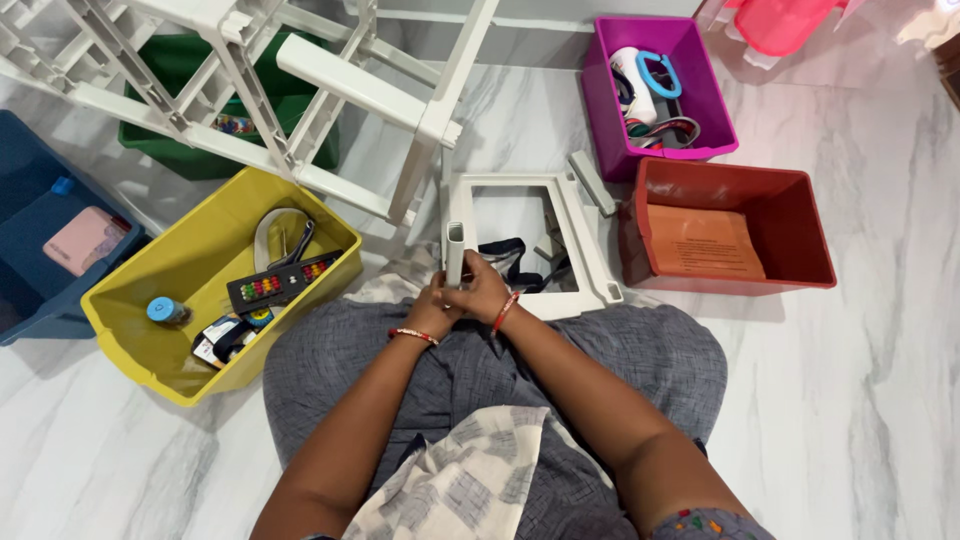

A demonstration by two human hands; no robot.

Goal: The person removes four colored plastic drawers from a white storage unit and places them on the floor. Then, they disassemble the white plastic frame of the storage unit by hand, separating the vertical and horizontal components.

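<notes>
Both hands meet over the lap: the left hand (432, 312) and right hand (484, 290) have their fingers wrapped around the lower end of a short white post (455, 250), held upright against the near edge of a white plastic frame (575, 245) lying on the marble floor (860, 400). A yellow bin (150, 345) crowds the left, a red bin (790, 230) the right. Beyond stand a white rack (330, 70) and a purple bin (705, 100); open floor lies to the right.

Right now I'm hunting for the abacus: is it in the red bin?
No, the abacus lies in the yellow bin; the red bin holds only a brown sheet.
</notes>
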